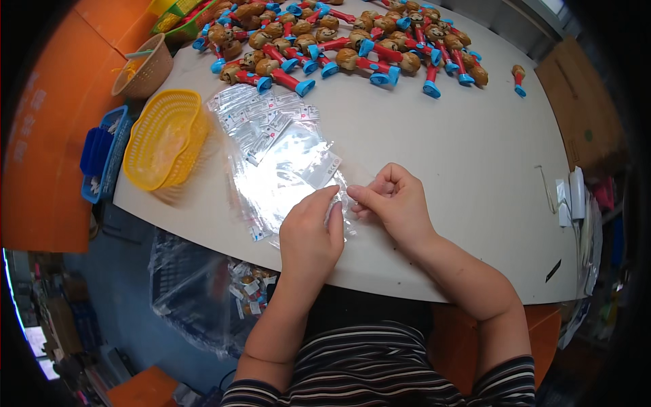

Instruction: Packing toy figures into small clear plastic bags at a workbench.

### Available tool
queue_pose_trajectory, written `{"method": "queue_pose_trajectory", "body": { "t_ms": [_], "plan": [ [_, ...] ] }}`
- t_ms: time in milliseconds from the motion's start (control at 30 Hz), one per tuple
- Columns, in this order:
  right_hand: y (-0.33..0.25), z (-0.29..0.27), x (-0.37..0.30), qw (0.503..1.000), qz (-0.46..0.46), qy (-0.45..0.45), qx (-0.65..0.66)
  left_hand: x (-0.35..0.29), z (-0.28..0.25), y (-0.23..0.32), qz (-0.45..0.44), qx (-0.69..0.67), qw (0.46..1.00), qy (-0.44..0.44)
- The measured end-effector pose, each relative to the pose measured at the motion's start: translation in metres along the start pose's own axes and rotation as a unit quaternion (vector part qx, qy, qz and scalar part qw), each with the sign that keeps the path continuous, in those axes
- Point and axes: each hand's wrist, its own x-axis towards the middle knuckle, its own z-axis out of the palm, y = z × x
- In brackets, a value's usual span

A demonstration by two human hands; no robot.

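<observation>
A loose pile of clear plastic bags [274, 173] with printed labels lies on the table before me, shiny with glare. At its right edge my left hand [312, 227] is bent round a clear bag [344, 203], fingers together and thumb close by. Just right of it, my right hand [400, 203] is closed in a pinch at the bag's edge; the film between the fingertips is hard to make out. Across the far side lie many toy microphone-like sticks [376, 64] with brown character heads, red handles and blue bases.
One stick [519, 80] lies apart at the far right. Yellow baskets [163, 142], a tan basket [142, 68] and a blue basket [105, 152] stand at the left. Below the table edge is a plastic-lined crate [196, 292] with packed items. A cardboard box [580, 102] stands at the right.
</observation>
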Motion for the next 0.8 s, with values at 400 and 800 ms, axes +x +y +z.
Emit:
{"method": "queue_pose_trajectory", "body": {
  "t_ms": [400,800],
  "plan": [
    [-0.016,-0.014,-0.004,0.976,0.02,-0.129,-0.174,0.004,0.009,-0.008,0.07,0.025,0.992,0.101],
    [-0.064,-0.087,0.192,0.765,-0.208,0.181,-0.582,0.023,0.019,0.003,0.205,0.097,0.959,0.17]
  ]
}}
